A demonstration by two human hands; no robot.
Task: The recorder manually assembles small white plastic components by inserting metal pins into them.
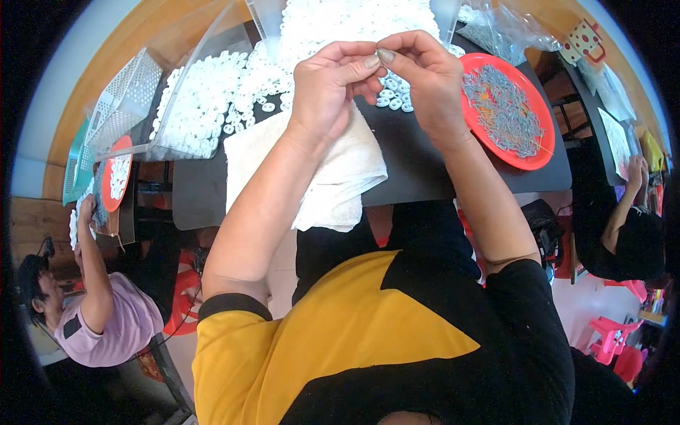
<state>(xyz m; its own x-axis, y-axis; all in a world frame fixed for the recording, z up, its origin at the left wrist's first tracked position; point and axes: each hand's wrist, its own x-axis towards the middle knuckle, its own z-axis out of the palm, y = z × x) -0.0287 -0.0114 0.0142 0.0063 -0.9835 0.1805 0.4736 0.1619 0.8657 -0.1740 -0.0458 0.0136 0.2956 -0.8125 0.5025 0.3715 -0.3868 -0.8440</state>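
Note:
My left hand and my right hand meet above the dark table, thumbs and forefingers pinched tip to tip. Whatever lies between the fingertips is too small to make out. Just below and beyond them sit several small white oval plastic pieces with holes. A large heap of similar white pieces rises behind my hands. Beneath my left wrist lies a folded cream towel. To the right of my right hand, a red plate holds many small grey metal pins.
A clear plastic bin with more white pieces spilling around it stands at left. A clear bag of grey parts lies at back right. One person works at far left, another at far right. A pink stool stands right.

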